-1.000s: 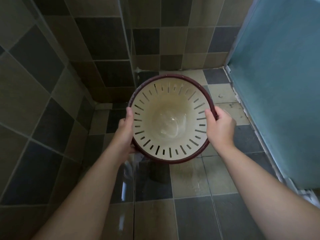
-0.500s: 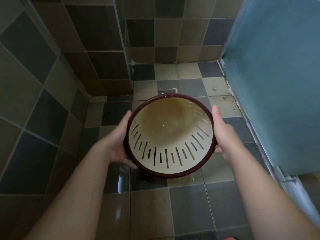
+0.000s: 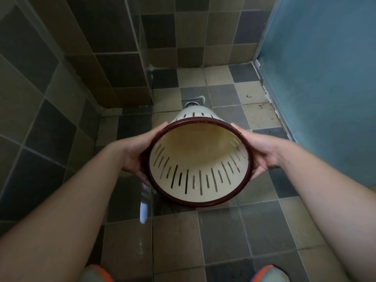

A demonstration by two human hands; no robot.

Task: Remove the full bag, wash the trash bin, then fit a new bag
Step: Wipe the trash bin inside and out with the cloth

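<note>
The room is small and tiled, with a blue door [image 3: 325,78] on the right. The floor [image 3: 223,231] is shiny and looks wet, so it is likely slippery. A drain [image 3: 192,102] is set in it, just past the trash bin [image 3: 200,169]. The bin is held in the air, tipped with its mouth toward the camera. It is gripped by the left hand [image 3: 136,153] and right hand [image 3: 258,153], one on each side near the red rim. It is judged light, stiff and maybe slippery; the rim gives the best hold.
</note>
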